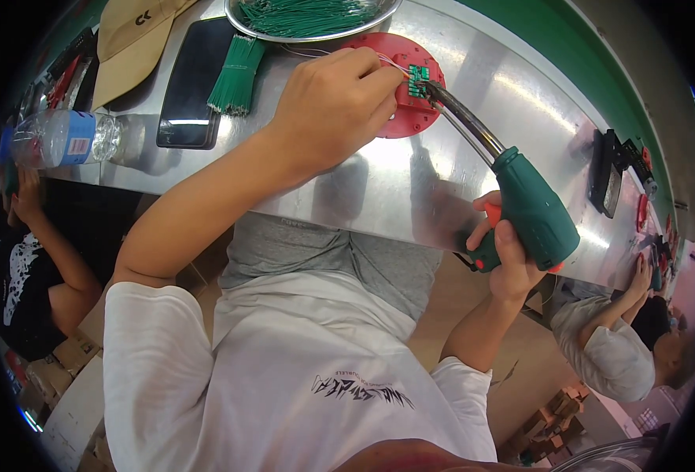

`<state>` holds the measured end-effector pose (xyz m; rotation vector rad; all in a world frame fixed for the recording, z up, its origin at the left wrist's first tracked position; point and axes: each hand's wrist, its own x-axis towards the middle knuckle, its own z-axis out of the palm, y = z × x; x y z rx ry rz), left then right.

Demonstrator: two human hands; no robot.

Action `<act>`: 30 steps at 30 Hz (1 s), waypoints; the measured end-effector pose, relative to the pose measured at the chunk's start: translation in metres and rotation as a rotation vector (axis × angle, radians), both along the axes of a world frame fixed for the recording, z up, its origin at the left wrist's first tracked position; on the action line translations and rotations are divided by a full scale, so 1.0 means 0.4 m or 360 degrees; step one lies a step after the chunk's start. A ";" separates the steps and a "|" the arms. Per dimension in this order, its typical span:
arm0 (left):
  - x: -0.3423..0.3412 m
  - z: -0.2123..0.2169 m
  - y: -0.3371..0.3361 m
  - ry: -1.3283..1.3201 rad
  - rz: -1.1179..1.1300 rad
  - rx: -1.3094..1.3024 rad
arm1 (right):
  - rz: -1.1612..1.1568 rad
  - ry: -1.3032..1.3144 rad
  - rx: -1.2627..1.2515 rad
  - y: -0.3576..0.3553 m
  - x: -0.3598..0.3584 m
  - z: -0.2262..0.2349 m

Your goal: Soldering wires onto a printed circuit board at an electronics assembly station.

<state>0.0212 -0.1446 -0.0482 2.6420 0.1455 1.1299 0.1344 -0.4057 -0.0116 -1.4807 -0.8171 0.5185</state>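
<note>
Thin wires (390,63) are pinched by the closed left hand (333,106) over a small green board (419,79) on a red disc (410,118), at upper centre. A green soldering gun (530,208) is gripped by the right hand (505,256), its tip (432,89) touching the board. On the steel surface (410,189), upper left, green wire bundles (237,75), a bowl (316,35), a phone (194,82), a bottle (68,138) and a cap (131,43) are seen.

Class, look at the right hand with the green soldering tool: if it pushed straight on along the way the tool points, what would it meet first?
The right hand aims the green soldering tool up-left. Its tip already sits at the small green circuit board on the red disc, so the board comes first, then probably the left hand fingertips beside it.
</note>
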 end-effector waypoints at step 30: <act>0.004 -0.003 -0.006 -0.0055 -0.0063 -0.0020 | -0.0417 0.0263 0.0299 0.027 0.073 -0.030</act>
